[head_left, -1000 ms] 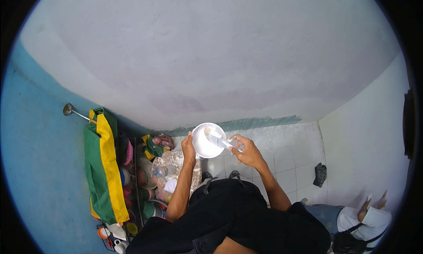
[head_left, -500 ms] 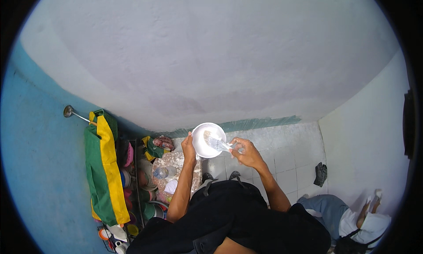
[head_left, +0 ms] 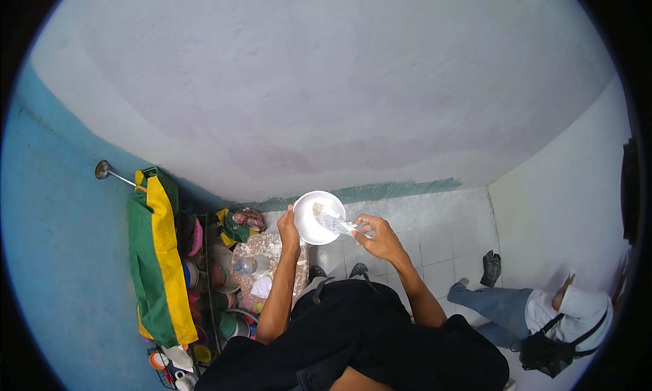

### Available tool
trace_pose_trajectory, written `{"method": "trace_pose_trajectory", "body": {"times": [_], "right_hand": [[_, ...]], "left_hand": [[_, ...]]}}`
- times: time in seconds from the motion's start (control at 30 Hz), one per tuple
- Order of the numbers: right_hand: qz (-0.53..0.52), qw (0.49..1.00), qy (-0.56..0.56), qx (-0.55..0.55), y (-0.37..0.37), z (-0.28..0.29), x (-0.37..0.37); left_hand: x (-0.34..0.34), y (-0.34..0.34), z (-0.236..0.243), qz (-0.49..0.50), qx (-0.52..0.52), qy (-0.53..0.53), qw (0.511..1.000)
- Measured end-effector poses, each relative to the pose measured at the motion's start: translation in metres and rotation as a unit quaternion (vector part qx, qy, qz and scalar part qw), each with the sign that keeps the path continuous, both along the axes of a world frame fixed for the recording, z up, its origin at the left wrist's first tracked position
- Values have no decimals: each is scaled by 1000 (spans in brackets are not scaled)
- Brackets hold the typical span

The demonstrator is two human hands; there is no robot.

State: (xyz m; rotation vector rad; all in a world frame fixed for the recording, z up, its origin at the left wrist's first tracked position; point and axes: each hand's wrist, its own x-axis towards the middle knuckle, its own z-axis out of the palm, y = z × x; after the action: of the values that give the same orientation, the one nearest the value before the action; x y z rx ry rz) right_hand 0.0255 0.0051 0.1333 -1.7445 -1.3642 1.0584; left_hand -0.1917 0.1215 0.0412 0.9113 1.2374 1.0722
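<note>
In front of me I hold a round white bowl by its left rim with my left hand, fingers closed on it. My right hand grips the handle of a paintbrush. The brush is smeared white and lies across the right rim, its bristle end inside the bowl. White paint seems to coat the bowl's inside; how deep it is I cannot tell.
A speckled table with a plastic bottle is left of my legs. Beyond it stands a crowded rack beside a green-yellow cloth and a ladle. A person works at the right wall, near a dark cloth.
The person at the right has shifted, a leg now stretched toward me and a black bag showing. My hands, the bowl and the brush stay almost in place.
</note>
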Motion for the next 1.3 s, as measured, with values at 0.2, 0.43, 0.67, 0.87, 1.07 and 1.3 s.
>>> {"method": "trace_pose_trajectory", "body": {"times": [0.2, 0.43, 0.67, 0.87, 1.07, 1.3], "right_hand": [[-18, 995, -92, 26, -9, 29, -9], [-91, 961, -120, 232, 53, 97, 18], [-208, 858, -263, 389, 160, 265, 45], [-239, 795, -408, 380, 202, 286, 32], [-245, 823, -386, 338, 214, 216, 20], [-223, 875, -368, 224, 193, 110, 19]], "left_hand": [[-1, -4, -1, 8, -3, -16, 1000], [1, -3, 0, 10, -14, -40, 999], [-7, -4, -6, 5, -22, -27, 999], [-24, -14, -19, 27, -29, -41, 998], [-43, -20, -33, 36, -28, -45, 998], [-50, -24, -31, 29, -40, -33, 998]]}}
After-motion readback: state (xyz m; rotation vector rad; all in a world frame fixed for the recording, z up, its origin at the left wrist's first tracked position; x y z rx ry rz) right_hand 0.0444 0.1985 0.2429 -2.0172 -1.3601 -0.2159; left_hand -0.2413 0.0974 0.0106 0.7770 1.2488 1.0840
